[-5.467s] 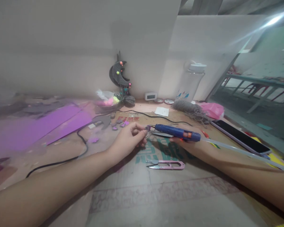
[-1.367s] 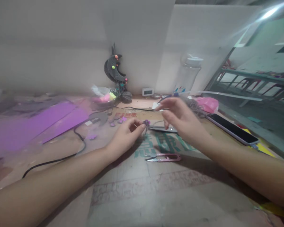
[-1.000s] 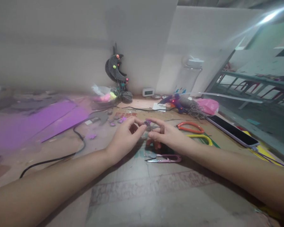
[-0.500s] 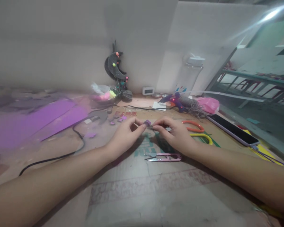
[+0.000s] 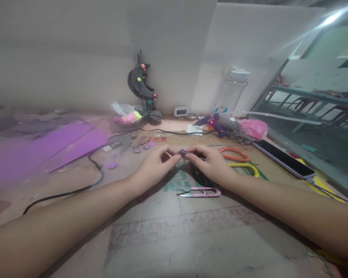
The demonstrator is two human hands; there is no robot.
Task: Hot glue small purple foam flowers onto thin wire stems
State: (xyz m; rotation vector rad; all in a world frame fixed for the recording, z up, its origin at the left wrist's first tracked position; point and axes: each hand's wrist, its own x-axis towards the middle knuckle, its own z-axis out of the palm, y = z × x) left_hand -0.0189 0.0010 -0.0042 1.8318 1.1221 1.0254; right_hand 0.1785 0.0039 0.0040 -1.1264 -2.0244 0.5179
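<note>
Between the fingertips of both hands is a small purple flower-like piece [image 5: 183,152], partly covered by the fingers. My left hand [image 5: 155,166] pinches its left side with thumb and forefinger. From the other side, my right hand [image 5: 213,164] closes thumb and forefinger on it. Pink thread snips [image 5: 205,192] lie just below the hands on the work surface. Scissors with one orange handle [image 5: 234,154] and one yellow handle [image 5: 245,166] lie behind my right hand, their blades mostly hidden. Several small purple pieces [image 5: 146,146] are scattered beyond my left hand.
Purple sheets [image 5: 75,146] and a black cable [image 5: 66,194] lie at left. Toward the back are a grey pinned crescent [image 5: 140,83], a small white digital display [image 5: 181,111], a glue gun [image 5: 213,121] and a clear bottle [image 5: 232,92]. A phone [image 5: 284,158] rests at right.
My right fingertips have come in closer to the left ones and now press on the purple piece, which shows less and looks flatter. Otherwise the view has barely shifted.
</note>
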